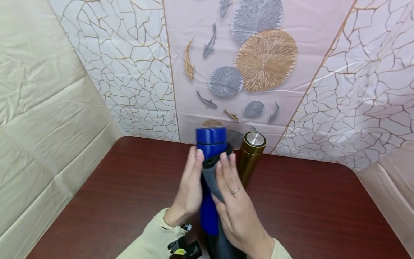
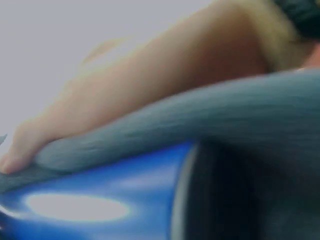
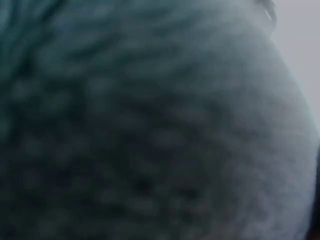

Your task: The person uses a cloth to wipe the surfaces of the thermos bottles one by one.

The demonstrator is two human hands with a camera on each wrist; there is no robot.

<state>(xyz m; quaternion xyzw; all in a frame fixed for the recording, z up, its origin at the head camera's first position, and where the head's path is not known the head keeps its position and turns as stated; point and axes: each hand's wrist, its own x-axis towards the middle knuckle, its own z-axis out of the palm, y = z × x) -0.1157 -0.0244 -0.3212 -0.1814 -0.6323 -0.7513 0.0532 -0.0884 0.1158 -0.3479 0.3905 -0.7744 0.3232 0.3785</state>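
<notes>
A blue bottle (image 1: 211, 136) with a capped top stands between my two palms in the head view. Along its right side lies a grey cloth (image 1: 211, 180) with a black edge, hanging down past the bottle's black bottom end. My left hand (image 1: 190, 187) presses the bottle's left side, fingers pointing up. With fingers stretched out, my right hand (image 1: 237, 205) presses the cloth against the bottle. The left wrist view shows the blue bottle wall (image 2: 110, 200) under the cloth (image 2: 200, 112), close up. Grey cloth (image 3: 165, 120) fills most of the blurred right wrist view.
A gold-brown bottle (image 1: 250, 158) with a silver lid top stands just right of the hands. The dark red table (image 1: 317, 208) reaches back to a patterned wall covering (image 1: 200, 46). Pale fabric (image 1: 38, 108) hangs at the left side.
</notes>
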